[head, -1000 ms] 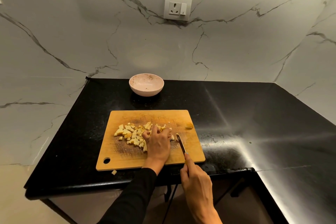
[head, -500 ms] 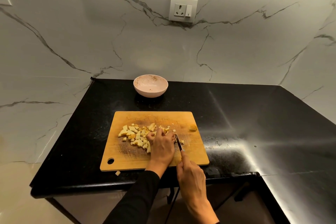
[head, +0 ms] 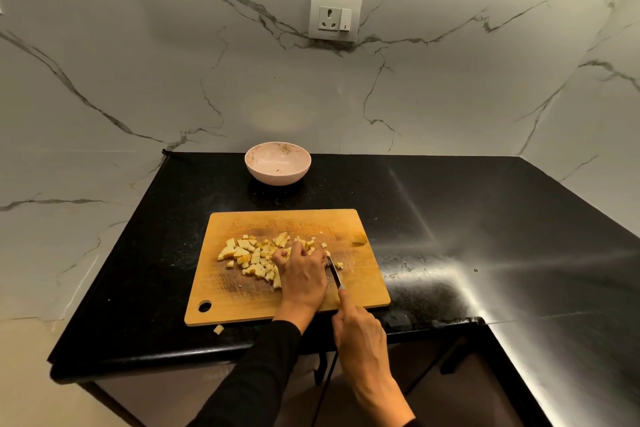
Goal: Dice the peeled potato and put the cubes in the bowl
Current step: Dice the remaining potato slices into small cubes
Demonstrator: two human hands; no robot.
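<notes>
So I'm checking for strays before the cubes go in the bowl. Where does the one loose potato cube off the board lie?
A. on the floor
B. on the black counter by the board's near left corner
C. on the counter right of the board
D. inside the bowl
B: a single potato cube sits on the black counter just in front of the cutting board, below its hanging hole.

Warm, dim light is falling from above, leaving a soft bright patch on the marble wall [head: 277, 114] at twelve o'clock. Glare is streaking across the black countertop [head: 450, 236] toward three o'clock. Wide-angle distortion is bending the edges; focus is staying fairly sharp.
</notes>
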